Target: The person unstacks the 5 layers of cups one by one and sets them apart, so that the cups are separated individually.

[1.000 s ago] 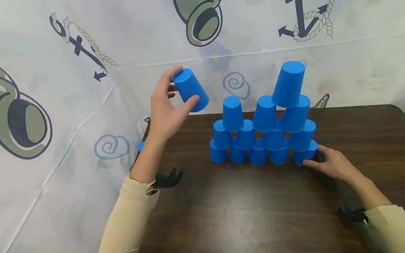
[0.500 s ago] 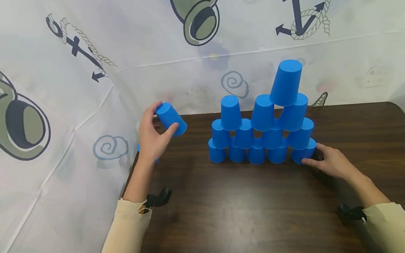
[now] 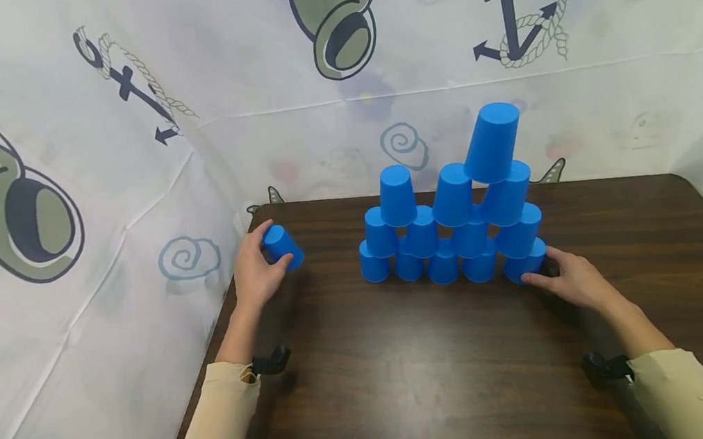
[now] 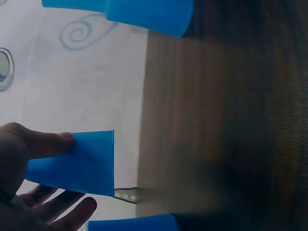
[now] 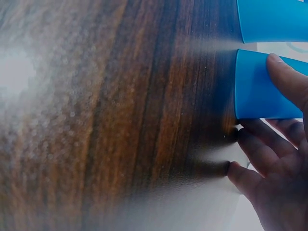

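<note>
Cup, now lower, within left grip

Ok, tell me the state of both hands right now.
Left hand: closed, gripping a blue tapered plastic cup.
Right hand: closed, holding the bottom-row, right-end blue tapered plastic cup of the cup stack.

Left fingers and right fingers curve, arms outstretched.
</note>
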The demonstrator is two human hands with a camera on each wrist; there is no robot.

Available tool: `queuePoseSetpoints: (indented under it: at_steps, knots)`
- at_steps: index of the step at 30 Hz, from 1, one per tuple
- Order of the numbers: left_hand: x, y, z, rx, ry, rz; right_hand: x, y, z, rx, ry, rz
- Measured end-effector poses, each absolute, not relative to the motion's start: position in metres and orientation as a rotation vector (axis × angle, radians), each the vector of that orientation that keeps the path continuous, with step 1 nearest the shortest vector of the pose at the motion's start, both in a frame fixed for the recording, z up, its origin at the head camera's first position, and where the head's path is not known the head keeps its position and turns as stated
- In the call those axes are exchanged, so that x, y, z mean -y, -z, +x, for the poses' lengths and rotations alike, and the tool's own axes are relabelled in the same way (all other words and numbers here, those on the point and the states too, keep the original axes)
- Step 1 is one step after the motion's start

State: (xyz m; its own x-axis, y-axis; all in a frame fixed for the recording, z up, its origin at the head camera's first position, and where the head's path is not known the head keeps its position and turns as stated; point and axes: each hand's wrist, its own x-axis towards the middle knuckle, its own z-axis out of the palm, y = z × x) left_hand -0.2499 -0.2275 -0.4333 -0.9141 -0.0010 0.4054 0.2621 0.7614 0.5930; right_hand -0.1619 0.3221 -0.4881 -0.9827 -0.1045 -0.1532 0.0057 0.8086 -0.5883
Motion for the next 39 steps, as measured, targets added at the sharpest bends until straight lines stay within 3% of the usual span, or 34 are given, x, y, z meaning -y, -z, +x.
queuePoseSetpoints:
  at_steps: [20, 39]
  knots:
    - [0.232, 0.475, -0.254, 2.702, 0.881, -0.009, -0.323, 0.487, -0.165, -2.806, 0.892, -0.061]
    - [0.23, 0.48, -0.257, 2.732, 0.847, 0.034, -0.324, 0.488, -0.163, -2.814, 0.906, -0.067]
